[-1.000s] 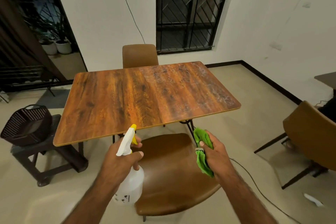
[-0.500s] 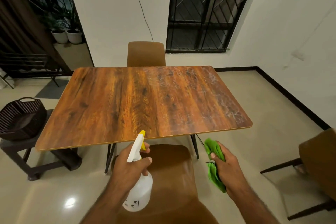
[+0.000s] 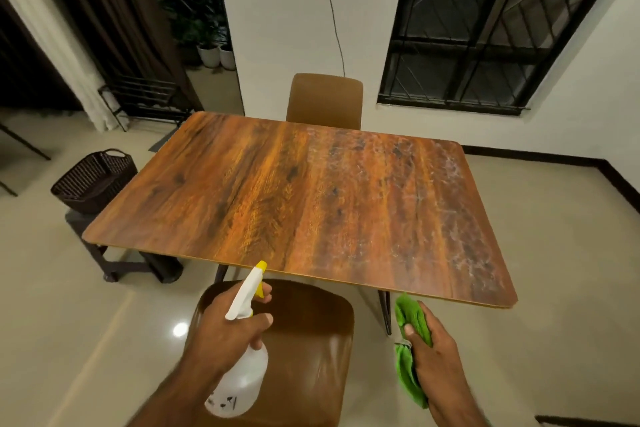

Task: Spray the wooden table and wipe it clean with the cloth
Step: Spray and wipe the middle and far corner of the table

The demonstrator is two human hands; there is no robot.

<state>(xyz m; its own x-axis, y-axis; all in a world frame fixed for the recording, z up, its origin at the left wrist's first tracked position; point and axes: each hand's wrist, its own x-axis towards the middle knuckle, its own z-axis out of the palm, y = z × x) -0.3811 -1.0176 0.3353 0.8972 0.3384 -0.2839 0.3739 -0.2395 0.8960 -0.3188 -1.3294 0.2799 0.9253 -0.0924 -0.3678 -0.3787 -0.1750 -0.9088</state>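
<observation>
Hands were both loaded when I checked the head cam. Left hand (image 3: 225, 326) was wrapped round the neck of the spray bottle (image 3: 242, 357), index finger hooked on the yellow trigger, white nozzle w/ yellow tip pointing at the near edge of the wooden table (image 3: 277, 198). Right hand (image 3: 438, 357) was clenched on the green cloth (image 3: 410, 350), bunched up, ends sticking out above and below the fist. Both hands hung short of the table, over the floor and the brown chair (image 3: 304, 340) tucked at the near side; neither touched the top.

I saw the tabletop bare; right half carried whitish smears or residue, prob. dried marks, though motion blur made it hard for me to say. Left half looked cleaner. Second brown chair (image 3: 325, 100) stood at the far side against the wall. Dark woven basket (image 3: 93, 180) sat on a low stool (image 3: 131, 260) just off the table's left corner. Barred window (image 3: 485, 28) was far right.
</observation>
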